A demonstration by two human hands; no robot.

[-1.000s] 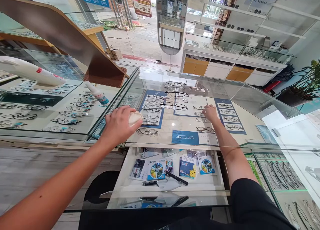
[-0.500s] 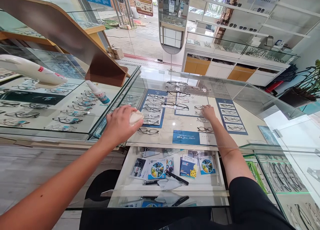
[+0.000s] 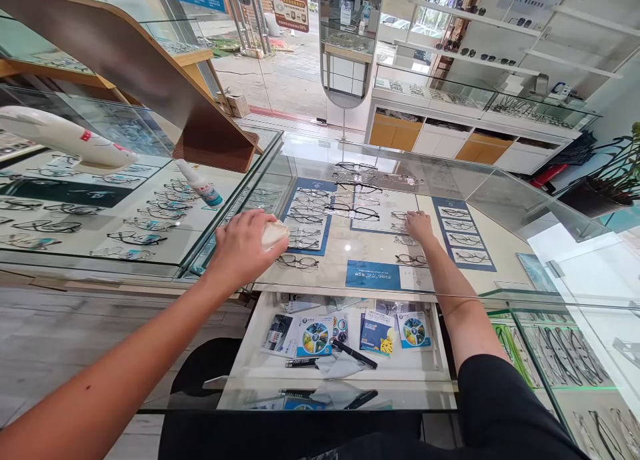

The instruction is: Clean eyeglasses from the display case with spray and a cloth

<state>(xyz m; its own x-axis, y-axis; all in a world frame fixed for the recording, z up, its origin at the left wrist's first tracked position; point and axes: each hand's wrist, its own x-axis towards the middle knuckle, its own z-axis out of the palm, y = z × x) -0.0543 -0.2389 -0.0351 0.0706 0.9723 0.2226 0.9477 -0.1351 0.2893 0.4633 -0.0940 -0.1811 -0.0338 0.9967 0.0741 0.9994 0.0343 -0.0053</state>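
My left hand [image 3: 243, 250] is closed around a wadded off-white cloth [image 3: 275, 235], above the left part of the glass countertop [image 3: 333, 273]. Most of the cloth is hidden by my fingers. Further right, my right hand [image 3: 419, 227] rests on the glass with its fingers apart, as far as they show. Thin-rimmed eyeglasses [image 3: 400, 216] lie right beside its fingertips. Several dark-framed eyeglasses [image 3: 353, 212] stand in a column between my hands. A round-rimmed pair [image 3: 297, 262] is just right of my left hand.
A spray bottle [image 3: 199, 183] stands on the left glass case, near a white curved device [image 3: 65, 140] and a slanted brown board [image 3: 200, 120]. Below the countertop, an open drawer [image 3: 400, 370] holds leaflets and pens. An oval mirror [image 3: 345, 47] stands beyond the counter.
The view has shifted very slightly. Both hands stay in nearly the same places, the left with the cloth.
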